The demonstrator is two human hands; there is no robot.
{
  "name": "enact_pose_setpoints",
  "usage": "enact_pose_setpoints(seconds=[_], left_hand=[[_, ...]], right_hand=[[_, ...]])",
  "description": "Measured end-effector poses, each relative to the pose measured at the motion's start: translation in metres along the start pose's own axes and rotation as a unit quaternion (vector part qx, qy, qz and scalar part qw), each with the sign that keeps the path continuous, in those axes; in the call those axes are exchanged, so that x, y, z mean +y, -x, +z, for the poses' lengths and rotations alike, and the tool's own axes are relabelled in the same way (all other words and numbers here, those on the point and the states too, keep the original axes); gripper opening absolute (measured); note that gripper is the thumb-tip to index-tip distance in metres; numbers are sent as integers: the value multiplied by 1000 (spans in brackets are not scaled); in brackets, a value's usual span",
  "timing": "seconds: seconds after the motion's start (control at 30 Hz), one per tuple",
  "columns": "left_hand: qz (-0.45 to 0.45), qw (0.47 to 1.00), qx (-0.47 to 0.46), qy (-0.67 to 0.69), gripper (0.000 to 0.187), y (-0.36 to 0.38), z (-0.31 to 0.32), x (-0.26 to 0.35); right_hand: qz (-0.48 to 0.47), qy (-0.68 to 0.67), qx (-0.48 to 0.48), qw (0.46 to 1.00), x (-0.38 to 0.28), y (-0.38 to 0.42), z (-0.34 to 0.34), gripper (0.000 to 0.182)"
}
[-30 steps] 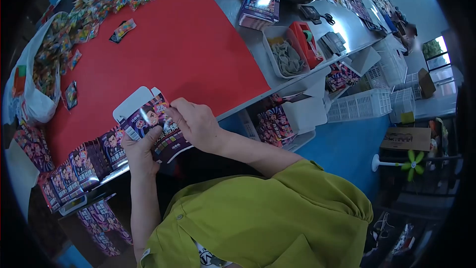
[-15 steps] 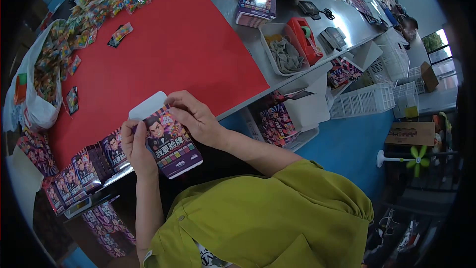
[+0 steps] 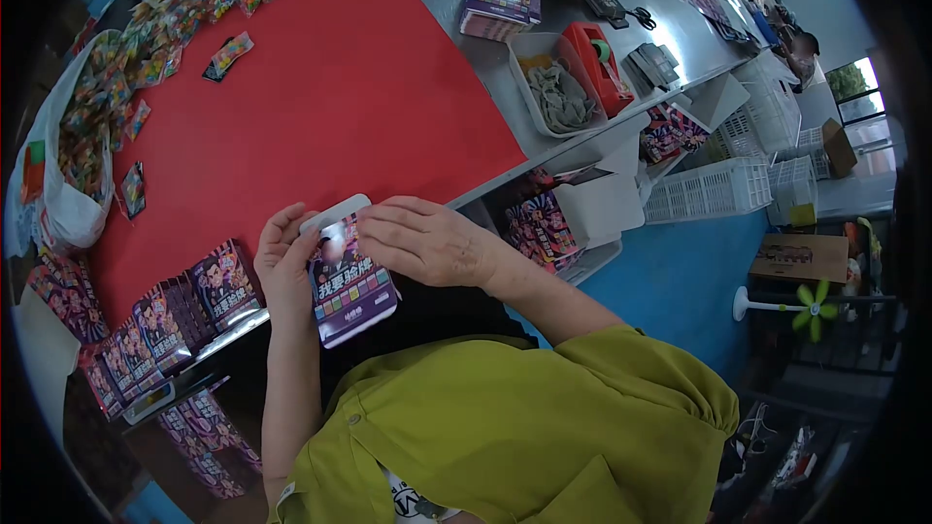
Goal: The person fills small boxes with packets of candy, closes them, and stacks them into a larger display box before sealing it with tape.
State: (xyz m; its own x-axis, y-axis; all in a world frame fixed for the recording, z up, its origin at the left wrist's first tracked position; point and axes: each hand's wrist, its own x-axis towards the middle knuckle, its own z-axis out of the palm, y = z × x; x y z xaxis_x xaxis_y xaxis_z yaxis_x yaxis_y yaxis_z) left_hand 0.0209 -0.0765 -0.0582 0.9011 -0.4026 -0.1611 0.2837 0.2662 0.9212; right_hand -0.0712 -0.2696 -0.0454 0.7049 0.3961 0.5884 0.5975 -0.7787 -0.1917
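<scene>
A purple printed packet (image 3: 351, 296) with a white flap at its top is held between my two hands, just past the table's near edge. My left hand (image 3: 287, 257) grips its left side, with the thumb near the flap. Across its upper right part lies my right hand (image 3: 422, 241), fingers pressed together on the packet. Similar printed packets (image 3: 225, 283) stand in a row along the near edge of the red table surface (image 3: 320, 97), left of my hands.
Small candy bags (image 3: 204, 0) are heaped at the back left, beside a white plastic bag (image 3: 73, 218). On the right are a packet stack (image 3: 500, 2), a white tray (image 3: 529, 97) with cloth, a red tape dispenser (image 3: 597, 68) and scissors (image 3: 642, 17). Another person (image 3: 802, 50) is far right.
The packet has turned more upright and moved slightly right. My right hand has shifted from its upper right corner to lie flatter over its face. The view has shifted slightly.
</scene>
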Motion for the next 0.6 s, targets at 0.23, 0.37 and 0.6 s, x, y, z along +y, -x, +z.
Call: enact_pose_setpoints(seconds=[0.23,0.37,0.6], left_hand=[[78,989,-89,86,29,21,9,8],[80,994,-55,40,24,16,1,2],[-11,997,-57,43,19,2,12,20]], right_hand=[[183,-192,-65,962,8,-2,5,35],[260,-252,-137,922,16,-12,-2,33],[291,-532,26,795,8,-12,2,26]])
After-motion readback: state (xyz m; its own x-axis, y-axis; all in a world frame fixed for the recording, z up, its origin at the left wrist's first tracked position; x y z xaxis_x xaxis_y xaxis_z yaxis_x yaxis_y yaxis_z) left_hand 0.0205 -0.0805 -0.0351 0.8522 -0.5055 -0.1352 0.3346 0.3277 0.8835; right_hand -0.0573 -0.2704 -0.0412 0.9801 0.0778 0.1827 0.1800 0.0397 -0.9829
